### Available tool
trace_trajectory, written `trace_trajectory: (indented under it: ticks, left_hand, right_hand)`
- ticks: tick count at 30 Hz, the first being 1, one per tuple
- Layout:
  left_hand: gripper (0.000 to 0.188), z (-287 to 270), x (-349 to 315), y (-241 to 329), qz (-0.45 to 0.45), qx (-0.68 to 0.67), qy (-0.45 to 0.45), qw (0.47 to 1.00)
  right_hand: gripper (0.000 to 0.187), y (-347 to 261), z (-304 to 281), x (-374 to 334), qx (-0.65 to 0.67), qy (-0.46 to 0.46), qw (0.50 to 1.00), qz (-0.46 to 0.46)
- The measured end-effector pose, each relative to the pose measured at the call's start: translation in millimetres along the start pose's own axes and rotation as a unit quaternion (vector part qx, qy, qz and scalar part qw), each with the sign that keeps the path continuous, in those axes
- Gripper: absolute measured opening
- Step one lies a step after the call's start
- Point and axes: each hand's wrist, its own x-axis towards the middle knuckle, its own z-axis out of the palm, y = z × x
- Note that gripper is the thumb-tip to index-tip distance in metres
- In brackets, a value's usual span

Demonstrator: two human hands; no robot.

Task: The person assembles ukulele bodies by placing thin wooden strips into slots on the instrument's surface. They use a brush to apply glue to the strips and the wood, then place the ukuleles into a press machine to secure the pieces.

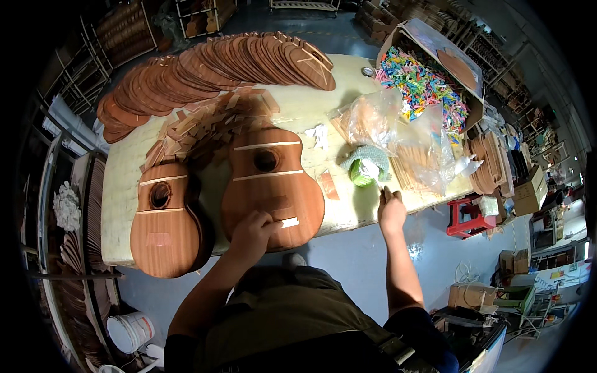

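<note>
Seen from the head camera, a worker stands at a pale bench (345, 199) with both bare hands at work. The larger guitar top (267, 189) lies on the bench directly ahead, its lower end beneath the left hand (254, 231). That hand's fingers curl over the wood at the left end of a pale strip (290, 222); whether they clamp the strip or merely rest against it cannot be told, as the fingers cover that end. A small wood patch (273, 202) lies just beyond the fingertips. To the left, a second guitar top (180, 248) sits apart from the hand.

The right hand (392, 212) is well apart from the larger top, just beside a green tub (359, 176) wrapped partly in a grey-green cloth (379, 160). Its fingers are bunched, but any slim object between them is too small to make out, so its grip cannot be told. The tub's white contents are blurred by glare. Cloudy plastic bags (376, 118) partly hide wooden strips (413, 165), and the worker's feet are mostly hidden below the apron (280, 298).
</note>
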Motion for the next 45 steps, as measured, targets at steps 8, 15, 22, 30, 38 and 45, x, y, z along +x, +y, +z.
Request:
trace_trajectory:
  ticks: [8, 15, 22, 30, 38, 45]
  left_hand:
    - [0.014, -15.8, 18.2, -1.6, -0.104, -0.157, -0.037, 0.981]
    - [0.022, -16.4, 18.1, 6.9, -0.404, -0.651, 0.028, 0.642]
    - [0.028, 5.5, 27.8, 25.2, -0.401, -0.808, -0.057, 0.428]
    - [0.035, 7.7, 23.3, 15.4, -0.359, -0.843, 0.012, 0.400]
    - [0.031, 26.3, 22.4, -4.0, -0.306, -0.891, 0.050, 0.331]
    - [0.029, -6.7, 19.8, 12.6, -0.383, -0.804, 0.076, 0.449]
  right_hand:
    - [0.020, 27.5, -17.5, 50.2, 0.015, -0.064, 0.992, -0.111]
    - [0.023, 3.4, -71.7, 19.8, 0.536, -0.320, 0.768, 0.147]
    - [0.025, -81.7, -62.3, -48.7, 0.476, -0.155, 0.858, -0.117]
    - [0.033, -108.0, -72.6, -84.8, 0.236, 0.115, 0.874, -0.408]
    - [0.018, -80.1, -10.1, -71.3, 0.569, -0.060, 0.820, -0.002]
    - [0.015, -40.2, 84.3, -11.8, 0.685, 0.010, 0.691, 0.229]
